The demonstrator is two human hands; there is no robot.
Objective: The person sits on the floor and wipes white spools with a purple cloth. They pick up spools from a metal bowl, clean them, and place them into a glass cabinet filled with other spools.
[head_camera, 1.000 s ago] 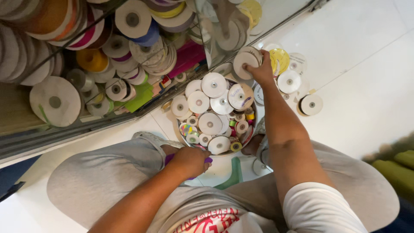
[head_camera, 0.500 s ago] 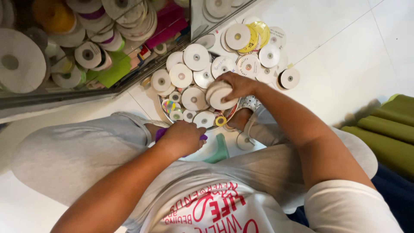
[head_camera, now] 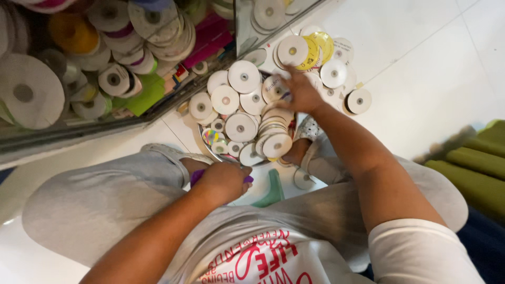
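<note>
Reaching toward twelve o'clock, the right hand (head_camera: 301, 93) rests spread-fingered on a stack of ribbon spools (head_camera: 274, 131) piled in a tray (head_camera: 206, 148) on the floor. The left hand (head_camera: 223, 180), at six o'clock, is closed around a purple item (head_camera: 195, 176). These spools look light, stiff and prone to sliding, so pinching the flat rims seems safest.

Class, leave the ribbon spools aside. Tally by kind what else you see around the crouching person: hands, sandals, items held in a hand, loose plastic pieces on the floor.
Hands: 2 (left hand, right hand)
Sandals: 2 (left sandal, right sandal)
Held items: 1 (purple item in the left hand)
Loose plastic pieces: 1 (green plastic piece)
Total: 6
</note>
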